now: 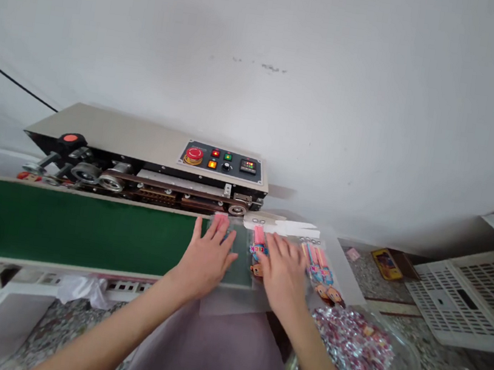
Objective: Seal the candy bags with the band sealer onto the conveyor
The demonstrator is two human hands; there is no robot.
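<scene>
My left hand (205, 260) lies flat with fingers spread on a clear plastic packet (221, 218) at the right end of the green conveyor belt (84, 229). Pink shows at that packet's top edge; the hand covers most of it. Slightly blurred, my right hand (286, 273) has its fingers extended over the right edge of a second packet (257, 249), which has pink sticks and a blue "Stick" print. Just right of that hand, several similar packets (320, 272) lie side by side on a pale sheet. Behind the belt stands a band sealing machine (142, 146).
Below the packets, a clear tub (414, 368) holds a heap of shiny small packs (357, 347). A white slatted crate (465, 295) and a small yellow box (386, 264) are on the right. White bins (22, 312) sit at lower left. A wall rises behind the machine.
</scene>
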